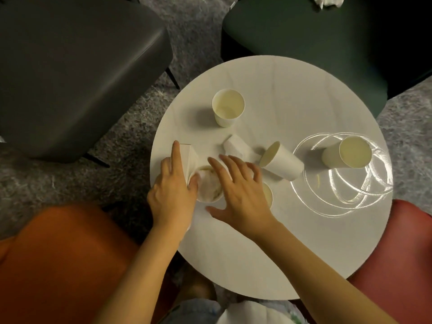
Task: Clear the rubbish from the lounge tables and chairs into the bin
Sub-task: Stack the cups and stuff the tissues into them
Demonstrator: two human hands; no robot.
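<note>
A round white table (268, 253) carries several white paper cups. My left hand (173, 192) pinches a flattened paper cup (189, 155), index finger straight along it and thumb against its side. Just right of that thumb stands a cup stuffed with tissue (209, 185). My right hand (240, 190) hovers with fingers spread over this cup and over another cup (268, 195) that it mostly hides. Further off are an upright cup (228, 107), a cup tipped on its side (284, 163), a second upright cup (348, 153) and a crumpled paper scrap (235, 145).
Clear plastic lids (339, 190) lie at the table's right. Four chairs ring it: dark grey (70, 66), dark green (315, 36) with a crumpled tissue (327, 1), orange (58, 265), red (402, 265). A grey carpet (194, 31) lies between them. Something white (252, 312) shows at the bottom edge.
</note>
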